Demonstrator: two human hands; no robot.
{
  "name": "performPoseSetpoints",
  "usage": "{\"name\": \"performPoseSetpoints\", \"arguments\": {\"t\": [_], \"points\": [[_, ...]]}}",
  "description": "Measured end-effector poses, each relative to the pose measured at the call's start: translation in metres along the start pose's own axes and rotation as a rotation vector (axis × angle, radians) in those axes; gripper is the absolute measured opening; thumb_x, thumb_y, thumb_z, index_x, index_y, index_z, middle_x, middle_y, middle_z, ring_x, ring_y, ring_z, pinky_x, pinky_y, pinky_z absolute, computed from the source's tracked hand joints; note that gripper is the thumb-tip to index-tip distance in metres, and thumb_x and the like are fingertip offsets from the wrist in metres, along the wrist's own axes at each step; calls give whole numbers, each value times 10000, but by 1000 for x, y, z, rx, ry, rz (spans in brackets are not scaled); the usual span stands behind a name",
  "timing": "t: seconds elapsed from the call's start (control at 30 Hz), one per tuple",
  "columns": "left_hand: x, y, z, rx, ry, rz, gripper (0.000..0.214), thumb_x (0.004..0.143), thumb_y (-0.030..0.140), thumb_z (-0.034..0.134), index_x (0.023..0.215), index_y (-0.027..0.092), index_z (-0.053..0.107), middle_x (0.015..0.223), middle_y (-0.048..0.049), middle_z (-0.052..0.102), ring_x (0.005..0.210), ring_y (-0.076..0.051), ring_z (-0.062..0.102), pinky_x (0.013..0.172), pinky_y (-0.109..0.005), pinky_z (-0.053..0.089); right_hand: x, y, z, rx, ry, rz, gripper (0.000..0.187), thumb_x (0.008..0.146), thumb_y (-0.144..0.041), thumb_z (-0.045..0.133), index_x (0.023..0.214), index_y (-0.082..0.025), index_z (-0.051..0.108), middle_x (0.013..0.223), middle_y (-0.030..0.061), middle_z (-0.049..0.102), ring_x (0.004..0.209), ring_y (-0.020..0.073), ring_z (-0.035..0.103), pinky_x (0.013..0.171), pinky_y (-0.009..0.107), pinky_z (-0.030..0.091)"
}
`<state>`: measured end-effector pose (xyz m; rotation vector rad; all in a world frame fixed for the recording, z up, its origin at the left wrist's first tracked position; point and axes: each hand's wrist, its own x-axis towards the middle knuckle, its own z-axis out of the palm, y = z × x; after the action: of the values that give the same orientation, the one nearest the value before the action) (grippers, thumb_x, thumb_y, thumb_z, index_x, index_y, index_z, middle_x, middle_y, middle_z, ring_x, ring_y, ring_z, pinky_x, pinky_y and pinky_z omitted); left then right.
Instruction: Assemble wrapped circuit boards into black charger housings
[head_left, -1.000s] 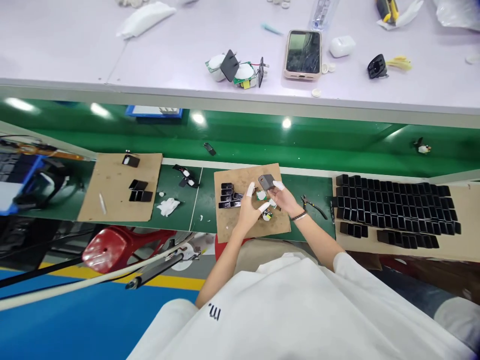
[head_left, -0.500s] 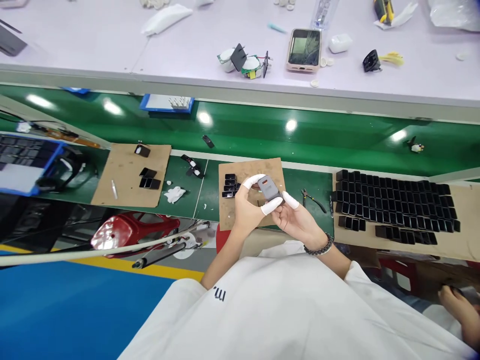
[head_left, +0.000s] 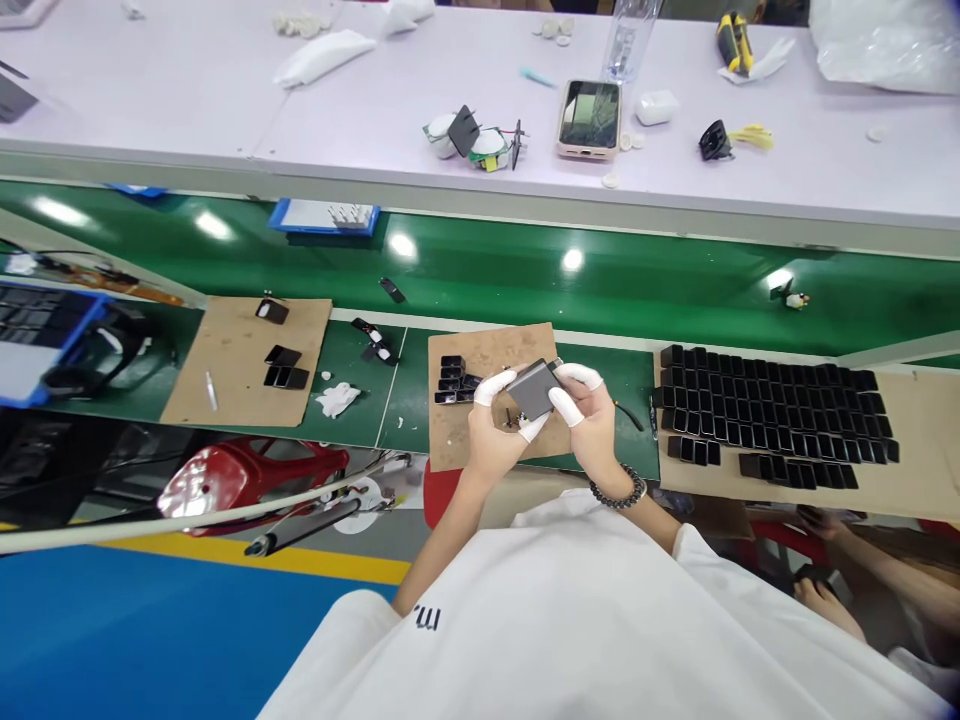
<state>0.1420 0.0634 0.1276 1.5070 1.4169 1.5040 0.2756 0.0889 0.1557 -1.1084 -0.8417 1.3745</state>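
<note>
A: Clock centred on the held piece. Begin far left.

B: Left cardboard sheet (head_left: 240,405) at nine o'clock, well apart, with a few black shells (head_left: 285,377) on it. Crumpled tissue (head_left: 339,400), also nine, nearer, on the green bench.

A: Next?

B: Middle cardboard sheet (head_left: 454,435), below the hands; small black cases (head_left: 450,384) on it at nine. Left hand (head_left: 495,430) at eight, white covers on thumb and forefinger, pinching the dark box's left side.

A: And the box?

B: Dark box (head_left: 531,390) at centre, held above the middle sheet, tilted, broad face up. Small loose part below at six, mostly hidden; cannot identify.

A: Right grip?

B: Right hand (head_left: 592,420) between three and four, covered thumb and finger clamped on the box's right end. Detail at those fingertips too small to tell.

A: Beyond it?

B: Pliers (head_left: 628,415) at three, partly hidden. Rows of black cases (head_left: 772,405) farther out at three, on cardboard.

A: Step in hand?

B: Judgement: two-handed work at the box's right end, fitting or checking; undecided.

A: Next move calls for?

B: Judgement: a steady left pinch, with fine pressure or turning from the right digits.
</note>
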Motion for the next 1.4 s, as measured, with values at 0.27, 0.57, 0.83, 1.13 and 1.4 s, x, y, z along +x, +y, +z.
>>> {"name": "performPoseSetpoints", "arguments": {"t": [0.27,0.57,0.83,1.13,1.4], "points": [[0,-53,11,7,-110,-209,633,790,352,856,1337,252,554,1443,-145,644,1381,-316,604,1168,-553,466,38,42,-27,-199,-138,91,287,693,-333,887,949,-278,772,1080,44,802,1010,242,757,962,419,630],[-88,-125,-12,246,-152,-617,836,819,319,781,1576,299,426,1589,-144,530,1471,-412,486,1232,-659,341,175,179,-60,-668,-165,97,187,783,-233,720,966,-233,760,1330,132,741,1338,334,618,1249,495,397],[-128,-136,-28,374,-179,-823,818,832,340,714,1584,240,409,1518,-157,601,1428,-365,542,1236,-582,356,189,218,-68,-744,-186,206,240,833,-203,658,1058,-189,742,1412,175,686,1399,350,566,1271,513,346],[-65,-109,-9,287,-169,-646,759,848,345,738,1544,214,464,1569,-190,536,1500,-366,474,1262,-599,334,161,172,-35,-332,-96,392,168,812,-278,699,962,-226,642,1130,89,777,1209,254,700,1092,463,559],[17,-25,-14,120,-36,-261,725,772,335,873,1433,257,585,1461,-126,644,1392,-313,597,1218,-528,451,42,72,1,340,-287,863,214,980,-364,635,1062,-180,707,1037,77,812,967,161,788,848,247,666]]}}
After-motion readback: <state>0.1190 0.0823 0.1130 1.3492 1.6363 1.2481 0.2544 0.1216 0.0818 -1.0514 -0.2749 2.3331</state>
